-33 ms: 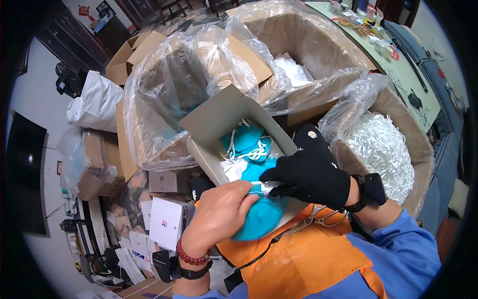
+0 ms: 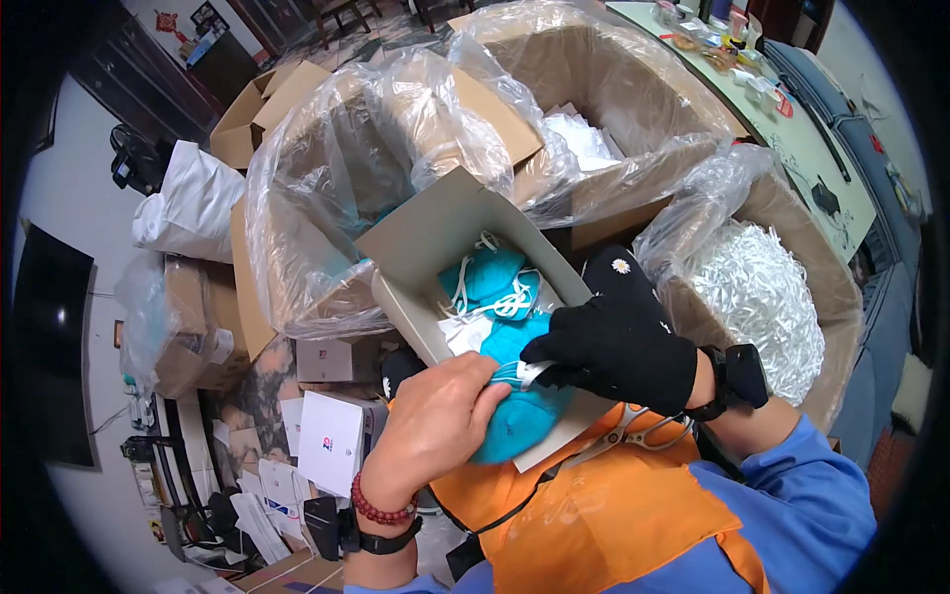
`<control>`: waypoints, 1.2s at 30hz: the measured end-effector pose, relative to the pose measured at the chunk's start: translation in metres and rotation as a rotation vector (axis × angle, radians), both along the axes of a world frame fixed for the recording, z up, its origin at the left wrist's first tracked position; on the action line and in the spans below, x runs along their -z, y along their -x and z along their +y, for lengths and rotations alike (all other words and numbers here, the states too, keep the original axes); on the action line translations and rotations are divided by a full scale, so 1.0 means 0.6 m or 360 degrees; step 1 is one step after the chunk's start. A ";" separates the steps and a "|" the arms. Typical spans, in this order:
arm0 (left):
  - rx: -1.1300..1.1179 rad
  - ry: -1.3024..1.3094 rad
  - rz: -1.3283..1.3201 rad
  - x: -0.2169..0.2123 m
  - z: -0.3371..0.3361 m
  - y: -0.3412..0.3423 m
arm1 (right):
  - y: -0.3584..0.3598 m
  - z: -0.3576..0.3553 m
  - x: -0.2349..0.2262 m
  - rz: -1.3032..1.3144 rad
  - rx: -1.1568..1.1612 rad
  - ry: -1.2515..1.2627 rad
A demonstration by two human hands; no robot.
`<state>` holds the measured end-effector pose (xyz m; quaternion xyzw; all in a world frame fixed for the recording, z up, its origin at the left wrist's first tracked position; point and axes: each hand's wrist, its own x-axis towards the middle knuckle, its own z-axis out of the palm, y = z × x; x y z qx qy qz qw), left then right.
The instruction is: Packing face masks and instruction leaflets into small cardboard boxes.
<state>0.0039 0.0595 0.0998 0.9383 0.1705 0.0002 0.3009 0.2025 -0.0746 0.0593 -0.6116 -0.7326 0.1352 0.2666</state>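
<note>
A teal cup-shaped face mask point(image 2: 522, 424) is between my hands at the near end of an open white cardboard box point(image 2: 416, 233). My bare left hand point(image 2: 450, 401) is closed, its thumb and forefinger pinching the mask's left edge. My black-gloved right hand point(image 2: 614, 361) closes on the mask's other side, at a white strap point(image 2: 532, 373). More teal face masks point(image 2: 490, 272) with loose white straps lie deeper in the box, beside a white piece point(image 2: 465, 335) I cannot identify. My fingers hide part of the held mask.
Large cartons lined with clear plastic point(image 2: 317, 178) stand ahead; the right one holds a heap of white straps point(image 2: 757, 307). Scissors point(image 2: 638, 431) lie on my orange apron point(image 2: 604, 525). Flat white boxes point(image 2: 332, 441) are at left, a cluttered table point(image 2: 841, 213) at far right.
The held face mask has risen slightly, and more of the box's near edge shows below it. Both hands have barely moved.
</note>
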 end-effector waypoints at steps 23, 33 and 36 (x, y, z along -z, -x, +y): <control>-0.0336 -0.0613 -0.0294 0.110 -0.016 -0.029 | 0.021 -0.009 0.013 -0.0242 -0.0145 -0.0129; -0.0377 -0.0459 -0.0495 0.124 0.004 -0.027 | 0.034 -0.022 0.023 0.0091 -0.0344 -0.0060; -0.0383 -0.0445 -0.0509 0.118 0.007 -0.026 | 0.040 -0.030 0.025 0.0177 -0.0455 0.0035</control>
